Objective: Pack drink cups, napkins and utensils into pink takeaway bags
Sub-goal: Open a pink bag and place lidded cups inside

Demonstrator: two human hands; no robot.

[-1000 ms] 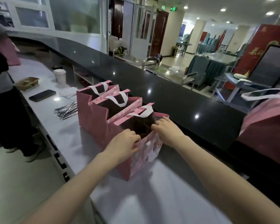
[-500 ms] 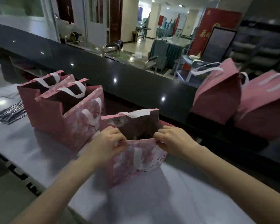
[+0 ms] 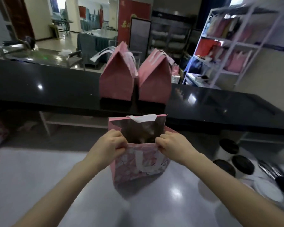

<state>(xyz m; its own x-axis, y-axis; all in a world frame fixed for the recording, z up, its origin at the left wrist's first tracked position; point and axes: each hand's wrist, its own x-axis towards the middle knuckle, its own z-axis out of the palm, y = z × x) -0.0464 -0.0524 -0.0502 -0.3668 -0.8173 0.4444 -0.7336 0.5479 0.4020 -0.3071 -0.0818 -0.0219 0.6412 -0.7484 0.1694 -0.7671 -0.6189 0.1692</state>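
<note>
A pink patterned takeaway bag [image 3: 139, 163] with white handles stands open on the white counter [image 3: 39, 174] in front of me. My left hand [image 3: 107, 147] grips the left end of its near rim, and my right hand [image 3: 174, 147] grips the right end. The bag's inside is dark and I cannot make out its contents. Three white drink cups with black lids [image 3: 234, 159] stand at the right. Beside them lie wrapped utensils [image 3: 269, 169], blurred.
Two closed pink bags [image 3: 116, 79] [image 3: 154, 81] stand on the raised black counter [image 3: 56, 86] behind. A white plate [image 3: 267, 189] lies at the right edge. A white shelf rack [image 3: 233, 45] with pink bags stands at the back right.
Both hands carried the bag to the right, away from the row of open pink bags, which has left the view. The cups at the right have come into view.
</note>
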